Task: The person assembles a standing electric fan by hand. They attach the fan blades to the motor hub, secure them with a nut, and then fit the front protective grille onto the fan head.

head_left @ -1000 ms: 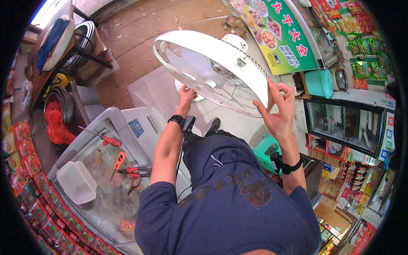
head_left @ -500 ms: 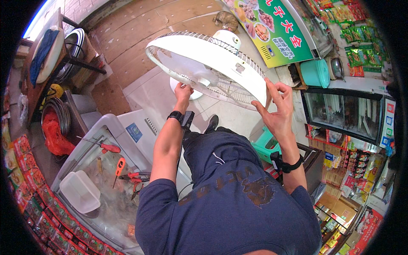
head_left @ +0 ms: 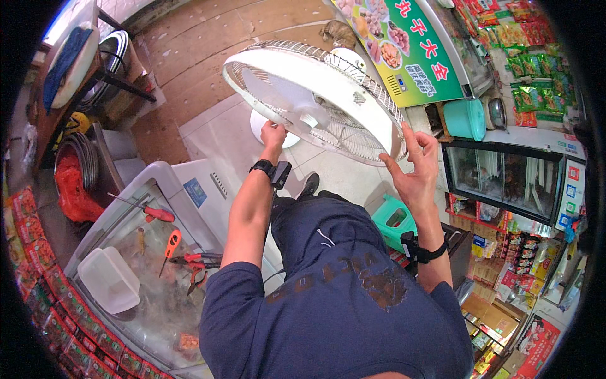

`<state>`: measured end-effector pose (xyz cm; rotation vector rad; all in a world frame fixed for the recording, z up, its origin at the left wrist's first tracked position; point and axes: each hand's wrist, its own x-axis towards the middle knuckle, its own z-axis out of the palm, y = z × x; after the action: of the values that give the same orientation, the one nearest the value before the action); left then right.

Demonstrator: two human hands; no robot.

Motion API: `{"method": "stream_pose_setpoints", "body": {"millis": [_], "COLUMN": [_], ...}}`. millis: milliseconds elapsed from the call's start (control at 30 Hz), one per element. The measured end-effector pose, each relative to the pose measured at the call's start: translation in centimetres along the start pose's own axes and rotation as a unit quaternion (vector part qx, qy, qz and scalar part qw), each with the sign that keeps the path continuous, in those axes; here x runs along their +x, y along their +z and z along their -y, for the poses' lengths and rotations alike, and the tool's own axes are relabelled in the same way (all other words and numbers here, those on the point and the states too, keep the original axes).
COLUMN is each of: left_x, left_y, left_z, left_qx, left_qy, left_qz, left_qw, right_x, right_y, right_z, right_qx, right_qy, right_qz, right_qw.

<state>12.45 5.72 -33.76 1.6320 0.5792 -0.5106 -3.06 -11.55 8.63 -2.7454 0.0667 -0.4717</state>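
Note:
A white electric fan [head_left: 341, 85] stands in front of me, its head tilted, with a broad rim, wire guard and pale blades [head_left: 278, 88]. Its round white base [head_left: 257, 126] rests on the tiles, partly hidden by my left hand. The curled fingers of my left hand [head_left: 273, 136] hold the lower edge of the fan's rim; the exact fingertip contact is hidden. My right hand [head_left: 416, 158] grips the rim's right end, thumb on the near side and fingers on the outer side. Both wrists wear black straps with small devices.
On the chest freezer [head_left: 148, 170] to my left lie screwdrivers [head_left: 169, 249], red-handled pliers [head_left: 196, 259] and a white plastic tub [head_left: 108, 278]. A teal stool [head_left: 392, 221] stands by my right leg. A cat [head_left: 336, 31] lies beyond the fan, beside a green-fronted freezer [head_left: 407, 63].
The fan's head has shifted slightly right and tilted, showing more of its blades and hub. Both hands keep their places on the rim.

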Motion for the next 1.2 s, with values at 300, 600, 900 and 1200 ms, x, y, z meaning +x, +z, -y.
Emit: {"method": "stream_pose_setpoints", "body": {"millis": [300, 600, 900, 1200], "left_x": [0.6, -1.5, -1.2, -1.6], "left_y": [1.1, 0.2, -0.1, -0.7], "left_z": [2.2, 0.9, 0.3, 0.5], "left_qx": [-0.072, -0.170, -0.149, -0.153], "left_qy": [0.069, 0.042, 0.049, 0.058], "left_qz": [0.023, 0.037, 0.041, 0.064], "left_qw": [0.995, 0.984, 0.987, 0.985], "right_x": [-0.3, -1.2, -0.6, 0.8], "right_y": [0.2, 1.0, 0.7, -0.3], "right_z": [-0.3, -0.2, 0.4, 0.4], "right_qx": [-0.016, -0.088, -0.042, -0.047], "right_qy": [-0.006, -0.108, -0.081, -0.047], "right_qz": [0.001, -0.044, -0.063, -0.050], "right_qw": [1.000, 0.989, 0.994, 0.997]}}
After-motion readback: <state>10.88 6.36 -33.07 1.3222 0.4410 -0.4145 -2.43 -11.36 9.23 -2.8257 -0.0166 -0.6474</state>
